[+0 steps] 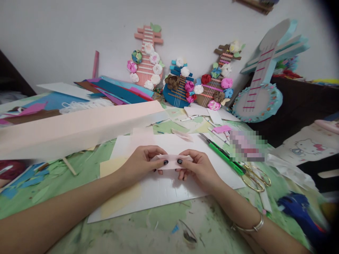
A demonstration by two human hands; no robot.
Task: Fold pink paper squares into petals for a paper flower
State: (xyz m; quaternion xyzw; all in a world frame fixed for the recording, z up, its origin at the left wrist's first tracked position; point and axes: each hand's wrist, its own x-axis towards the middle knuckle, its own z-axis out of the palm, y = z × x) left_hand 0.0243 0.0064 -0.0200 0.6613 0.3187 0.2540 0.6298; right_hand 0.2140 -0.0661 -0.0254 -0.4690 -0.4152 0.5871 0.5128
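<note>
The left hand point(143, 162) and the right hand point(200, 167) are close together yet apart, each pinched on a pale pink paper strip point(172, 163) that spans the gap between them. The thumbs press its near face while the fingers go behind, a grip that seems meant to keep so thin a piece straight and under even control from both ends. The strip is just above a white board point(164, 192), which probably serves as a smooth work surface and guards the green tablecloth point(127, 234) under it. Yellow paper point(119, 204) lies on the board's left part, partly beneath the left forearm.

A green cutter point(225, 158) lies slantwise on the board's right side, with gold-handled scissors point(255, 178) against its near end; both appear set there to be within the right hand's reach. A blue glue gun point(298, 211) rests farther right, perhaps so that it stays away from the paper. A long pale pink sheet point(87, 123) stretches across the left, likely put there because of its length. Behind, decorated paper instruments such as the pink one point(144, 72) and the blue one point(172, 95) stand near the wall point(79, 38), which seems to support them.

As for containers, a white printed bag or bin point(309, 144) with a rounded pink edge is at the far right; its contents are hidden from this angle
</note>
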